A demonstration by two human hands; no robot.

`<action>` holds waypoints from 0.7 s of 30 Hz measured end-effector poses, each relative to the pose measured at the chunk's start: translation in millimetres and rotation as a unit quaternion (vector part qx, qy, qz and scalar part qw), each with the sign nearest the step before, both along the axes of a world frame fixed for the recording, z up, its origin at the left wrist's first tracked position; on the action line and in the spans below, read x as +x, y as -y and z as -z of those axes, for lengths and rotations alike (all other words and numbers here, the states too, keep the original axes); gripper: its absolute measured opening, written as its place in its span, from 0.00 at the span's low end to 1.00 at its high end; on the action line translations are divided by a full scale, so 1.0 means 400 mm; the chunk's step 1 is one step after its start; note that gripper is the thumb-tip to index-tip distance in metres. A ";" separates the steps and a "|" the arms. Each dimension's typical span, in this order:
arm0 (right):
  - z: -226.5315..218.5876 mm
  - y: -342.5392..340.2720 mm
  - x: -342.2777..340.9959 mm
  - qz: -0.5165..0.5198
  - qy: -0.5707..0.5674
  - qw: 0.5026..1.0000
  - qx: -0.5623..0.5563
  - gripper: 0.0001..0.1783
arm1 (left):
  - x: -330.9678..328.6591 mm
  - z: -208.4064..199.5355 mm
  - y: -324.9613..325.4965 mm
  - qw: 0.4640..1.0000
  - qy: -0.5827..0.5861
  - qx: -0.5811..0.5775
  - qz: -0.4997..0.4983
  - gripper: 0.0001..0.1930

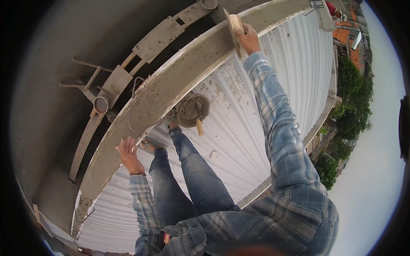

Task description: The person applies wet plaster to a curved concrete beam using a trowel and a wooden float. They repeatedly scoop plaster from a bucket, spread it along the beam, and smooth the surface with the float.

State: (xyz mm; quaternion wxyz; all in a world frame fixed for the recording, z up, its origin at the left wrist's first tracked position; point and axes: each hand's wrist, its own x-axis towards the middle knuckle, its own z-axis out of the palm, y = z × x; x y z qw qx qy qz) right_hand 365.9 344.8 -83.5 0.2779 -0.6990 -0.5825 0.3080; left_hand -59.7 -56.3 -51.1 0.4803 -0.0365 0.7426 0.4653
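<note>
A long wall top [171, 87] with grey mortar spread over it curves across the view. My right hand [248, 39] grips a wooden float [235, 32], which lies across the mortar at the upper right. My left hand [129, 154] rests at the near edge of the wall top further left, its fingers stretched out and holding nothing. Below the wall, by my feet, sits a bucket [206, 106] with mortar in it. A trowel leans in the bucket, its wooden handle [199, 127] sticking out over the rim.
Bent metal rod clamps [131, 106] straddle the wall top. I stand on a white corrugated roof [239, 149] with mortar splatters. Beyond the wall, planks and a scaffold frame [115, 83] hang over a lower drop. Another person's red sleeve [331, 7] shows at the far right end.
</note>
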 end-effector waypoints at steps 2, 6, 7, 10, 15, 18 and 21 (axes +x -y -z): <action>0.061 0.015 -0.025 -0.032 0.039 0.999 0.010 0.23 | -0.024 -0.018 0.025 1.000 -0.018 -0.018 -0.006 0.35; 0.014 0.182 -0.207 -0.055 0.100 0.993 0.027 0.22 | -0.053 -0.057 0.073 0.998 -0.030 -0.056 -0.026 0.36; 0.003 0.246 -0.279 -0.065 0.079 0.995 -0.008 0.22 | -0.062 -0.069 0.097 0.997 -0.031 -0.068 -0.025 0.37; -0.021 0.448 -0.495 -0.087 0.011 0.994 -0.066 0.21 | -0.058 -0.091 0.115 0.995 -0.034 -0.090 -0.031 0.38; -0.042 0.615 -0.652 -0.118 -0.066 0.988 -0.072 0.23 | -0.061 -0.116 0.128 0.992 -0.078 -0.100 0.016 0.36; -0.029 0.609 -0.611 -0.132 0.038 0.990 -0.020 0.23 | -0.091 -0.140 0.188 0.985 -0.119 -0.114 0.047 0.37; 0.001 0.559 -0.545 -0.168 0.154 0.973 0.025 0.24 | -0.107 -0.131 0.216 0.983 -0.106 -0.151 0.008 0.37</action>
